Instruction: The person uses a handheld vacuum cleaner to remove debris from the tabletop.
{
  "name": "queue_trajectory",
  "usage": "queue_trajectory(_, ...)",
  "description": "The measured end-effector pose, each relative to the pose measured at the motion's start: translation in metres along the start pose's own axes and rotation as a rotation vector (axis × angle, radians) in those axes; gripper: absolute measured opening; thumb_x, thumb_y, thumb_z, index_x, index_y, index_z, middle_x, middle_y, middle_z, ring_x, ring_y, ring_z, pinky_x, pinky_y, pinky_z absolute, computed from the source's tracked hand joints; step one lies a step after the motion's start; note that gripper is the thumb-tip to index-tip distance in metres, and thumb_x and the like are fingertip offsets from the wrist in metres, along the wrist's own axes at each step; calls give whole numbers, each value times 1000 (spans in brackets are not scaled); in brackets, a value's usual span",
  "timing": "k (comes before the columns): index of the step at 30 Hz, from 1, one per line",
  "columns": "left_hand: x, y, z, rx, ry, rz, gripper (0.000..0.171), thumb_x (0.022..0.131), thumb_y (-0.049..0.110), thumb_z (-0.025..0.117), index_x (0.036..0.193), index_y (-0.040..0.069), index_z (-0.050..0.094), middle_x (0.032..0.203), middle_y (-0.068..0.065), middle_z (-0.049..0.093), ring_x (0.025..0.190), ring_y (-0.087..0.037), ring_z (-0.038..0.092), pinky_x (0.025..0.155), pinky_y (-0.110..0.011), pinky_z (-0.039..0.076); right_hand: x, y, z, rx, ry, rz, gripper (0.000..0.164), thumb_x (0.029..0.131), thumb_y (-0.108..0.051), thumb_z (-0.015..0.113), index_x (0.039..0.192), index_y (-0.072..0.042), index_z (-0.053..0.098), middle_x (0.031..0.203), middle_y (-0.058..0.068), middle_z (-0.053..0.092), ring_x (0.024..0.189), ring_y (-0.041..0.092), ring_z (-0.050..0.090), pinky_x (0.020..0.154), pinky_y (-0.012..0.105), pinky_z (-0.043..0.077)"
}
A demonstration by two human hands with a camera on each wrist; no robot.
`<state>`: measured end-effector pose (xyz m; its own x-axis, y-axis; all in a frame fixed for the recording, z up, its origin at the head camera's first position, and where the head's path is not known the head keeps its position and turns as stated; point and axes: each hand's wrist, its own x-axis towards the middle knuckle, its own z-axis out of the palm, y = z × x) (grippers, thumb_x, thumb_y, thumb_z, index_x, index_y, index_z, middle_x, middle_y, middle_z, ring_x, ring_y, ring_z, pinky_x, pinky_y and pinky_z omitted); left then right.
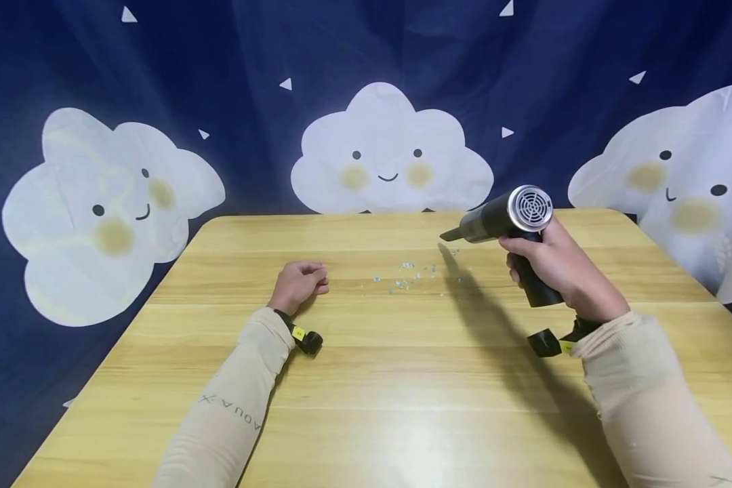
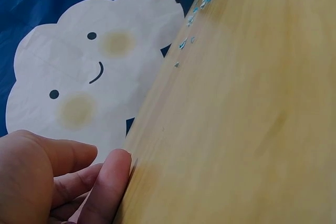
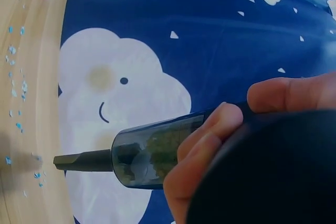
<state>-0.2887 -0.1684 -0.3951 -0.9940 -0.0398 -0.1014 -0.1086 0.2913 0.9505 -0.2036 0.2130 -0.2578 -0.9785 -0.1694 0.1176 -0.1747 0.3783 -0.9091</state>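
Observation:
My right hand (image 1: pixel 552 268) grips the handle of a black handheld vacuum cleaner (image 1: pixel 494 218), its silver vent facing me. The narrow nozzle (image 3: pixel 84 161) points left, held above the table near the scattered bits. In the right wrist view, its see-through dust cup (image 3: pixel 142 150) shows in front of the curled fingers. Small blue and white paper scraps (image 1: pixel 402 274) lie loosely spread between the two hands. My left hand (image 1: pixel 300 281) rests on the table left of the scraps, fingers loosely curled and holding nothing; the left wrist view shows the thumb and fingers (image 2: pixel 73 156) near the wood.
The wooden table (image 1: pixel 354 379) stretches out in front, its far edge close to a dark blue curtain (image 1: pixel 244 41) with smiling white clouds (image 1: pixel 390 142). A black wrist camera (image 1: pixel 544 343) is strapped under the right wrist, another camera (image 1: pixel 310 342) at the left.

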Motion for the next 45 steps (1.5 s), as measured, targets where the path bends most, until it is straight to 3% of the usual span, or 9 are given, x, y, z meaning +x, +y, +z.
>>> queue_trajectory(5, 0, 3, 2, 1, 0, 1, 26, 94, 11, 58, 114, -5, 62, 135, -11, 54, 98, -22, 63, 74, -18, 60, -2, 1, -1, -18, 22, 1, 32, 97, -12, 53, 125, -13, 38, 68, 10, 52, 50, 20, 52, 44, 32, 50)
queue_trajectory(32, 0, 2, 1, 22, 6, 2, 26, 94, 12, 58, 114, -3, 63, 133, -11, 56, 95, -20, 64, 73, -17, 60, 2, 5, 3, -5, -27, -44, 35, 95, -9, 55, 124, -11, 37, 66, 15, 52, 47, 22, 51, 40, 31, 50)
queue_trajectory(45, 1, 0, 1, 13, 12, 5, 25, 94, 11, 58, 114, -4, 63, 132, -10, 56, 93, -19, 64, 73, -18, 60, 6, 8, 3, -2, 16, -28, 35, 94, -6, 54, 124, -13, 38, 66, 12, 52, 48, 21, 51, 41, 31, 50)
